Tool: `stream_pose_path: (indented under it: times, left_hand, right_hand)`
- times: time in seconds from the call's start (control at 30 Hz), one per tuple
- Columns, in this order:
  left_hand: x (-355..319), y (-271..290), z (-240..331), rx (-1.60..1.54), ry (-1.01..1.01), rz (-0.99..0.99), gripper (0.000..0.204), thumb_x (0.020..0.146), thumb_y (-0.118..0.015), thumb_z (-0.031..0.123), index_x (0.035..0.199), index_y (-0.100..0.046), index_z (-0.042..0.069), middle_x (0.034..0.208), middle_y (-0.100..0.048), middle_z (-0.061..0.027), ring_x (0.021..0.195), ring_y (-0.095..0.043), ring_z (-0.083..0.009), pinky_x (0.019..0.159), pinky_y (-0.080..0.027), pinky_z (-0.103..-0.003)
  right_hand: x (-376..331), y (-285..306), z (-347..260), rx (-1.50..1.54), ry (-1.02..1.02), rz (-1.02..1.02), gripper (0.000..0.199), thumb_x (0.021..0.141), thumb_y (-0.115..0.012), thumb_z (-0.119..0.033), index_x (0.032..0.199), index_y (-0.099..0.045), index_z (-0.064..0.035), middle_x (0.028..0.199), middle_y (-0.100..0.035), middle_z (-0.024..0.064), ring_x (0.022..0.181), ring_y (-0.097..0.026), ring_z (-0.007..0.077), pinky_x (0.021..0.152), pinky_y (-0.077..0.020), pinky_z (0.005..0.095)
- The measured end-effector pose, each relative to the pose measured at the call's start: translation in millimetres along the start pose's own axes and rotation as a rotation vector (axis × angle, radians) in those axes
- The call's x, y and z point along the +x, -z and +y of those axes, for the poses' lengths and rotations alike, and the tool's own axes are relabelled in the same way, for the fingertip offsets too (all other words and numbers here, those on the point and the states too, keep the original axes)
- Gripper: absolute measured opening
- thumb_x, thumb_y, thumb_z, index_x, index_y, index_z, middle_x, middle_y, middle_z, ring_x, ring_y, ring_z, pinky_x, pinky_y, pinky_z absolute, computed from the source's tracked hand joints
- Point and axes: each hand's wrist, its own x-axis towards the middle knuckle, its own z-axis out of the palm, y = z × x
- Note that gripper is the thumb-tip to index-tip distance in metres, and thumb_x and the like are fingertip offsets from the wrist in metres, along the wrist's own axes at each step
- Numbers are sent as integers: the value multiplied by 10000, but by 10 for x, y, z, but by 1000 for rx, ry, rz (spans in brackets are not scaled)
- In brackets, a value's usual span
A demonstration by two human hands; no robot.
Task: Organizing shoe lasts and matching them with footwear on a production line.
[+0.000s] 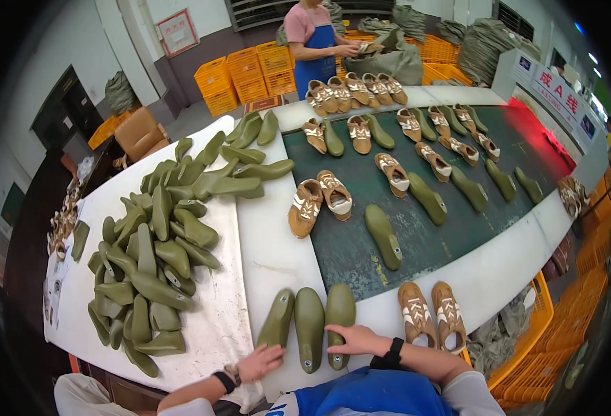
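Three olive-green shoe lasts lie side by side at the near table edge: a left one, a middle one and a right one. My left hand is at the near end of the left last, fingers spread and palm down. Across the near part of the right last reaches my right hand, its fingers closed over that last. To the right of this hand stands a pair of brown-and-white sneakers, toes pointing away from me.
A heap of green lasts covers the white table on the left. Sneakers and lasts stand in rows on the dark green conveyor belt. Beyond it a co-worker in a blue apron handles a shoe. Orange crates stand behind and at right.
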Motion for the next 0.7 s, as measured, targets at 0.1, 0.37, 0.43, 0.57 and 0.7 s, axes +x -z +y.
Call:
stream_pose_path:
  times: [0.1,0.37,0.43,0.57,0.7]
  left_hand:
    - [-83,135,338,-262,173,41,374,733,-607,144,1085,-513,63,1194,-486,-166,1140,-454,-326,923,-401,-428]
    - [804,312,196,-103,805,771,634,693,-679,93,1257,-395,30,1064,-525,-202,927,-541,-374,819,-460,-418]
    - [801,286,114,-268,871,654,608,691,-653,51,1256,-430,67,1070,-558,-205,938,-565,-370,799,-481,-402]
    - [771,333,245,-404,700,591,499,699,-641,44,1178,-507,80,993,-604,-190,903,-587,-353,785,-488,-393]
    - [539,91,362,-413,638,362,499,662,-619,64,1141,-549,185,1075,-600,-66,1142,-474,-297,977,-291,-544]
  right_hand:
    - [-62,16,-77,-84,-55,30,637,785,-554,-531,1270,-431,-137,801,-642,189,751,-618,373,687,-493,436]
    - [-33,-29,-248,-248,-12,-125,562,812,-533,-452,1252,-464,-110,881,-648,186,844,-620,354,741,-495,433]
    - [34,102,-168,-244,31,-73,542,816,-525,-448,1250,-466,-130,905,-646,178,864,-614,351,751,-491,436]
    - [561,773,23,-336,-58,54,440,809,-525,-347,1196,-531,-139,1033,-626,155,956,-593,336,826,-472,425]
    - [1339,1108,365,-365,-209,175,399,782,-532,-195,1172,-557,-117,1088,-607,144,1005,-575,311,849,-466,415]
